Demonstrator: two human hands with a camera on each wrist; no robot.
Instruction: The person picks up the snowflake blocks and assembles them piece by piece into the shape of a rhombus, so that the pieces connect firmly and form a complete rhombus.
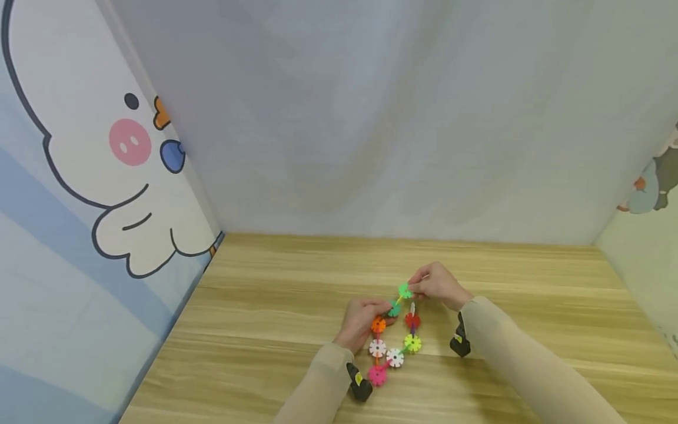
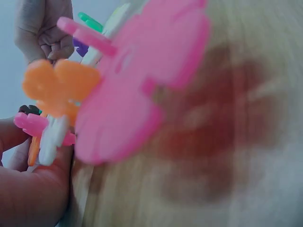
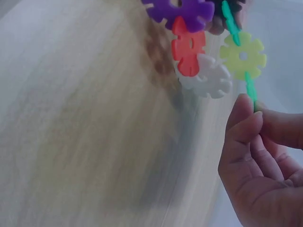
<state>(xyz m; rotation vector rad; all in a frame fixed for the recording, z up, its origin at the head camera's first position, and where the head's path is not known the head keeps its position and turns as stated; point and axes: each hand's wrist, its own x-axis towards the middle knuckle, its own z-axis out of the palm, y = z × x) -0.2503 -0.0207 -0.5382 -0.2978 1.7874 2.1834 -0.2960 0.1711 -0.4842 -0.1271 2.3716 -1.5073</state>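
A chain of slotted plastic snowflake discs hangs between the hands in an open loop. My left hand [image 1: 358,323] grips it at the teal disc [image 1: 394,309], beside the orange disc [image 1: 378,325]. At one end, my right hand [image 3: 258,161] pinches a bright green disc [image 1: 404,291] between thumb and finger; a yellow disc [image 3: 243,56] joins it to the teal one. The other end is a white disc [image 3: 210,78] slotted into the red disc [image 1: 412,321], apart from the green one. A pink disc [image 2: 137,85] forms the loop's near corner, over the table.
The wood-grain table [image 1: 265,341] lies under both hands. A pale grey wall [image 1: 371,118] rises at its back edge, and a cartoon-printed panel [image 1: 79,194] stands on the left. Black wrist cameras [image 1: 359,384] sit at both wrists, close to the sleeves.
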